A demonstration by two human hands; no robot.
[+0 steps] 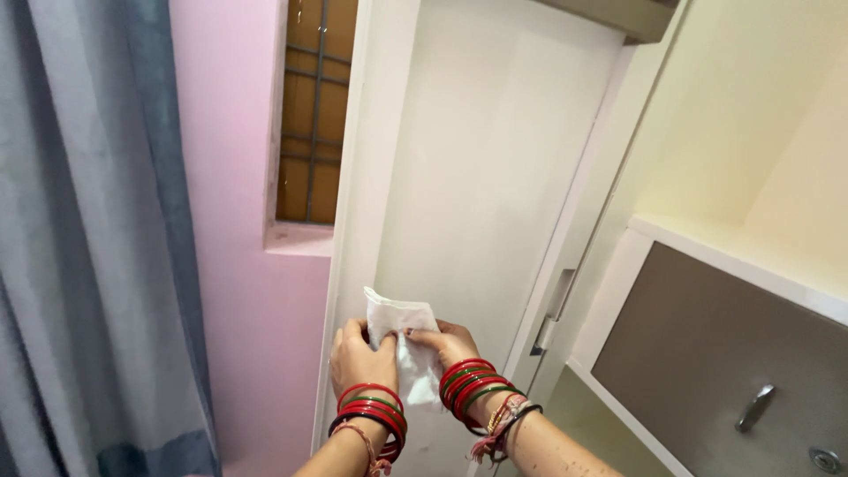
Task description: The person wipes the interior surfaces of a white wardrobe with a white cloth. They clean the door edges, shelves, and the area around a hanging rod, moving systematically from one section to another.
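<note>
Both my hands hold a white cloth (399, 323) against the open white cupboard door (495, 177), low down near its left edge. My left hand (360, 357) grips the cloth's left side, fingers curled over it. On the right side, my right hand (449, 343) pinches it. Red and green bangles ring both wrists. The cloth hangs folded between the hands, its lower part drooping below them.
A grey-blue curtain (88, 247) hangs at the left beside a pink wall (230, 177) with a barred window (316, 106). Inside the cupboard at right are a cream shelf (733, 247) and a grey drawer (707, 353) with a metal handle (755, 406). A metal door handle (553, 311) sits on the door's edge.
</note>
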